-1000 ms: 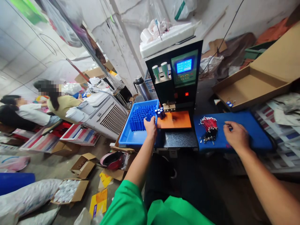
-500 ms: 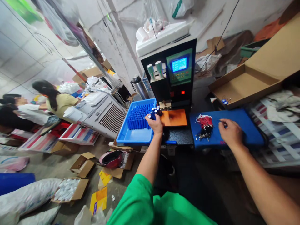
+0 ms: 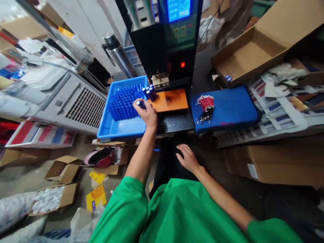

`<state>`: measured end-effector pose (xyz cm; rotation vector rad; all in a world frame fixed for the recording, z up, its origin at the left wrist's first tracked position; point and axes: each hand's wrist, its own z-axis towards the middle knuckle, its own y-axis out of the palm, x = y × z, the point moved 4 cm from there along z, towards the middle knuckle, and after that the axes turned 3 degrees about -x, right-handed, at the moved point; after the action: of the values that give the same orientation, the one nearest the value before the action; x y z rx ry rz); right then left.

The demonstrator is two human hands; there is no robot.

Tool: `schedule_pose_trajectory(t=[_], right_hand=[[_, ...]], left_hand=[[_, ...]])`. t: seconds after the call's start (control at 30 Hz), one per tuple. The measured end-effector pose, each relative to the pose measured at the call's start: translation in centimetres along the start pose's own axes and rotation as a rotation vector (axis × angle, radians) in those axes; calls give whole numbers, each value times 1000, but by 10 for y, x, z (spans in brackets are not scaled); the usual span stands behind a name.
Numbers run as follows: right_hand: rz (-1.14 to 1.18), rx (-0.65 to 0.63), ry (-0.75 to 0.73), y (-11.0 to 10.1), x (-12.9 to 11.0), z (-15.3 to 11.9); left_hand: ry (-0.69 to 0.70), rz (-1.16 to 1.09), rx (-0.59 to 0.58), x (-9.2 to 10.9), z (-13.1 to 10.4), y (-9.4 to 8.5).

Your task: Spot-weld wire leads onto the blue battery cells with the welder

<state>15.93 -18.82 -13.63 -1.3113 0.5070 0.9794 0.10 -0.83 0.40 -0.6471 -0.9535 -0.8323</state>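
My left hand (image 3: 148, 116) is closed around a blue cylindrical battery cell (image 3: 141, 104), whose pale end faces up. Just beyond it, a small cluster of blue cells (image 3: 150, 91) stands upright at the left end of an orange plate (image 3: 174, 100). Left of this hand, many more cells (image 3: 124, 104) stand packed in rows in a light-blue tray (image 3: 121, 131). My right hand (image 3: 188, 158) is over my lap, below the table edge, with fingers apart and nothing in it. A bundle of red and black wire leads (image 3: 206, 107) lies on a blue pad (image 3: 230, 104).
A black machine (image 3: 174, 50) with a lit screen stands behind the orange plate. An open cardboard box (image 3: 250, 54) is at the right rear. A steel flask (image 3: 120, 55) stands behind the tray. Below the table edge shows a small blue object (image 3: 157, 150). Boxes cover the floor at left.
My view has tilted down. My right hand has left the blue pad for my lap. The cell cluster has left my left hand, which now holds one cell. The blue cylinder has left the black table edge.
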Motion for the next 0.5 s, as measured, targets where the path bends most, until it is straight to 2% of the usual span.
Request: schedule_pose_trajectory(t=[0.1,0.17,0.23,0.3,0.37,0.43,0.5], right_hand=[[-63,-293,38,39,-6,19],[-9,-467,44,56,-7,31],[148,-512,117,64,-4,30],[392,-472,274,67,1,16],[620,-429,435,67,2,-8],[717,-411,510,67,-4,-30],[709,-382,529,68,-15,-46]], left_hand=[[-48,-105,-118,9,-66,-39],[-147,-88,-177,1,-121,-75],[-253,27,-306,-18,-174,-106],[-398,151,-312,-43,-216,-131],[-475,236,-314,-62,-247,-141],[-470,255,-387,-72,-267,-136],[-435,242,-475,-72,-278,-126]])
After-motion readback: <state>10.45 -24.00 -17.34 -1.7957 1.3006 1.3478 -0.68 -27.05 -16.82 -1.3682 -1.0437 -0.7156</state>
